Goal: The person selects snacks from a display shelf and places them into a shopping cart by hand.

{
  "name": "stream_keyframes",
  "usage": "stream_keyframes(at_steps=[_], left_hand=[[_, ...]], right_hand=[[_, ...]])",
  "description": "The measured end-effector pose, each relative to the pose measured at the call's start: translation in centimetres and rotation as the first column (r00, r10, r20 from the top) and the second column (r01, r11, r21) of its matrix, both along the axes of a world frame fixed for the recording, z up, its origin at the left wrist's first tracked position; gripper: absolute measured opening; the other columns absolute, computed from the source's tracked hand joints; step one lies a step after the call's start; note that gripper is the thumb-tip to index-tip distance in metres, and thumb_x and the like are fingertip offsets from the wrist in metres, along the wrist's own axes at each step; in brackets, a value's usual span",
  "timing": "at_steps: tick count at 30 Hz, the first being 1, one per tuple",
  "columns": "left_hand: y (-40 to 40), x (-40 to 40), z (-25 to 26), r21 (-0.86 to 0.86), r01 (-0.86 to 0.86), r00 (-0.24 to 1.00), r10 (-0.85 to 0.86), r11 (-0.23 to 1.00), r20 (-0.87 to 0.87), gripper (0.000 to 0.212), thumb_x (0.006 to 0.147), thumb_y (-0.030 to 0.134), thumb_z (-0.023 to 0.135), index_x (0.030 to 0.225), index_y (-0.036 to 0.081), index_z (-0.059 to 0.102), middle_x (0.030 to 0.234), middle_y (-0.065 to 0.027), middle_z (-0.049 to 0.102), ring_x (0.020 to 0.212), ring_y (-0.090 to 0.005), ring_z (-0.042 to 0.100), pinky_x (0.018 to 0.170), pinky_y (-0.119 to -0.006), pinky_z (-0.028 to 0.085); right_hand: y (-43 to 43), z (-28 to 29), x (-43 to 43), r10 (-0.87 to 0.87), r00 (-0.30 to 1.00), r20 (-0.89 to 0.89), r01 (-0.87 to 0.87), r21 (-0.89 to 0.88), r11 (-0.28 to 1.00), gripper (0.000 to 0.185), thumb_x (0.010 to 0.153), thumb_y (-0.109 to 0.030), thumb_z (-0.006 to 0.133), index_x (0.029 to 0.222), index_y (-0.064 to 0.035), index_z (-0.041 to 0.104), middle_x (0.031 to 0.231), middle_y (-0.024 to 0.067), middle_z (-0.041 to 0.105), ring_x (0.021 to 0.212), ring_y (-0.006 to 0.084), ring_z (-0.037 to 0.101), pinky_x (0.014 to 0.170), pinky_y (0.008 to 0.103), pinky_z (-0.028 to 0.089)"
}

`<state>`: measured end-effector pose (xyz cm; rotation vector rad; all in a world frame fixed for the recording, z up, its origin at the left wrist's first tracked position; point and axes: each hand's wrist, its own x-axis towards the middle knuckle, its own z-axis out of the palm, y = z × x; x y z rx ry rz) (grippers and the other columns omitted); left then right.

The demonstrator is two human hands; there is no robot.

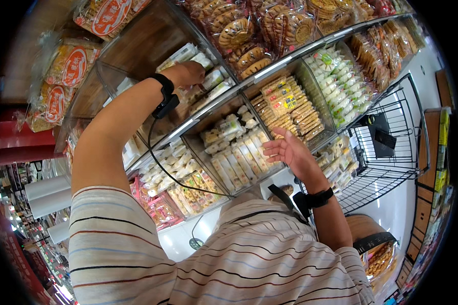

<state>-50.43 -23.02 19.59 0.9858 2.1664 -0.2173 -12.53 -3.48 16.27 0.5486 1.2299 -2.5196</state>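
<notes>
My left hand point(190, 74) reaches down into a wooden-walled display bin, over several white-and-green wrapped packs point(213, 78). Its fingers curl downward and are partly hidden, so whether they grip a pack cannot be told. My right hand point(290, 150) hangs palm partly up with nothing in it, fingers extended and a little apart. Below its fingertips lies a bin of long, clear-wrapped pale nougat-like bars point(238, 162). Just beyond that hand, a neighbouring bin holds stacked packs of brown grain bars point(286, 105). Both wrists wear black bands.
A wire shopping cart point(385, 183) with a black box point(383, 143) inside stands at the right. Bagged round biscuits point(236, 34) fill the upper bins. Clear dividers point(316, 91) separate compartments. A black cable point(164, 167) runs from my left wristband across the bins.
</notes>
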Motion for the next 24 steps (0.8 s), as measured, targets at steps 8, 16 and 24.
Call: stream_keyframes(at_steps=[8, 16, 24], left_hand=[[0.2, -0.2, -0.1, -0.111, 0.044, 0.994, -0.055, 0.993, -0.097, 0.037, 0.093, 0.025, 0.050, 0.083, -0.003, 0.071, 0.075, -0.0138, 0.071, 0.071, -0.0309, 0.070, 0.078, -0.051, 0.053], [2.0, 3.0, 2.3, -0.249, 0.153, 0.969, -0.195, 0.956, -0.151, 0.042, 0.086, 0.038, 0.060, 0.094, -0.001, 0.072, 0.087, -0.0140, 0.073, 0.089, -0.0329, 0.069, 0.089, -0.055, 0.050], [0.6, 1.3, -0.7, -0.245, 0.256, 0.878, -0.331, 0.935, -0.346, 0.050, 0.089, 0.033, 0.058, 0.120, -0.006, 0.059, 0.116, -0.0219, 0.064, 0.106, -0.0367, 0.063, 0.092, -0.059, 0.047]], right_hand=[[-0.1, 0.4, 0.0, 0.003, 1.000, 0.020, -0.003, 0.024, 1.000, 0.073, 0.104, -0.053, 0.034, 0.148, 0.0051, 0.025, 0.119, 0.0222, 0.060, 0.106, 0.0279, 0.061, 0.090, 0.0385, 0.051], [-0.3, 0.2, 0.3, -0.013, 0.999, 0.039, 0.012, 0.016, 1.000, 0.070, 0.104, -0.052, 0.035, 0.146, 0.0035, 0.029, 0.118, 0.0212, 0.060, 0.104, 0.0263, 0.062, 0.089, 0.0384, 0.051], [-0.3, 0.1, 0.6, -0.015, 1.000, 0.026, 0.014, 0.025, 1.000, 0.071, 0.103, -0.053, 0.036, 0.145, 0.0035, 0.029, 0.117, 0.0208, 0.060, 0.103, 0.0261, 0.062, 0.089, 0.0385, 0.051]])
